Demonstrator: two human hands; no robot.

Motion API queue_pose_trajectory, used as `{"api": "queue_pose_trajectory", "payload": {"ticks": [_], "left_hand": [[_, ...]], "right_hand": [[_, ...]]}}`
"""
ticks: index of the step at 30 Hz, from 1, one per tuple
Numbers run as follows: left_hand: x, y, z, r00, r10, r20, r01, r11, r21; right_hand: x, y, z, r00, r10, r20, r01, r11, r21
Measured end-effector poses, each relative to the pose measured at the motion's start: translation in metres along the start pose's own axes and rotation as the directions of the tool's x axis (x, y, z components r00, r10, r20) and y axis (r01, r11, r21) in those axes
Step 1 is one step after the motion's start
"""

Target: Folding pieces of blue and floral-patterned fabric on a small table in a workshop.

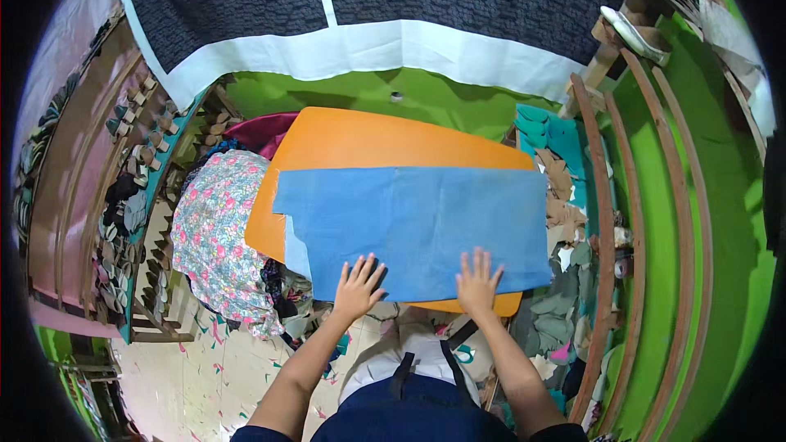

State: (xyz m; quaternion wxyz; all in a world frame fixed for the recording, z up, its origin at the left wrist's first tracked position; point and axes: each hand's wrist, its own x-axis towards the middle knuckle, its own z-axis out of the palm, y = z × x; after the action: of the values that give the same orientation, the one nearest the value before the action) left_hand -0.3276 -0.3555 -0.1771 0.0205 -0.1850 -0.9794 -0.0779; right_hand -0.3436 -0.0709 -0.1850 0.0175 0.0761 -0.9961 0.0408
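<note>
A wide blue sheet of cloth-like material (409, 221) lies flat in front of me, with a notch cut from its left edge. Under it an orange board (360, 137) sticks out at the back, the left and the near right. My left hand (358, 288) rests on the sheet's near edge, left of the middle, fingers spread. Farther right, my right hand (478, 281) lies flat on the same edge with its fingers stretched out. Neither hand grips anything. A paler blue piece (296, 247) shows at the sheet's lower left edge.
Left of the board is a bundle in floral cloth (225, 233). Cut grey-green pieces (561, 311) and teal pieces (536, 127) lie on the right. Wooden rack rails (604, 262) stand beyond them; a rack of shoe parts (135, 188) is at left. Scraps litter the floor (176, 385).
</note>
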Motion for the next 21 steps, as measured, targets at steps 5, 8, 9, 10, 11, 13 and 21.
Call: {"api": "queue_pose_trajectory", "payload": {"ticks": [5,8,9,10,11,13,21], "left_hand": [[0.039,-0.022,-0.019,0.986,-0.151,-0.064,0.154,0.987,0.047],[0.052,-0.054,-0.034,0.974,-0.198,-0.111,0.211,0.970,0.124],[0.057,-0.065,-0.039,0.977,-0.181,-0.114,0.196,0.970,0.145],[0.061,-0.074,-0.043,0.977,-0.180,-0.117,0.197,0.968,0.152],[0.065,-0.083,-0.046,0.982,-0.155,-0.107,0.171,0.971,0.169],[0.069,-0.104,-0.046,0.988,-0.105,-0.111,0.126,0.972,0.199],[0.114,-0.188,-0.028,0.993,-0.063,-0.100,0.076,0.988,0.136]], "right_hand": [[0.026,-0.053,-0.007,0.966,-0.246,-0.082,0.254,0.962,0.102],[0.027,-0.091,-0.015,0.922,-0.385,-0.041,0.386,0.906,0.171],[0.025,-0.102,-0.010,0.868,-0.495,-0.033,0.489,0.842,0.226],[0.023,-0.111,-0.008,0.804,-0.593,-0.032,0.577,0.767,0.280],[0.022,-0.118,-0.005,0.806,-0.591,-0.039,0.576,0.767,0.282],[0.019,-0.134,-0.002,0.663,-0.748,-0.035,0.735,0.641,0.222],[0.024,-0.225,0.015,0.809,-0.581,-0.088,0.585,0.785,0.202]]}}
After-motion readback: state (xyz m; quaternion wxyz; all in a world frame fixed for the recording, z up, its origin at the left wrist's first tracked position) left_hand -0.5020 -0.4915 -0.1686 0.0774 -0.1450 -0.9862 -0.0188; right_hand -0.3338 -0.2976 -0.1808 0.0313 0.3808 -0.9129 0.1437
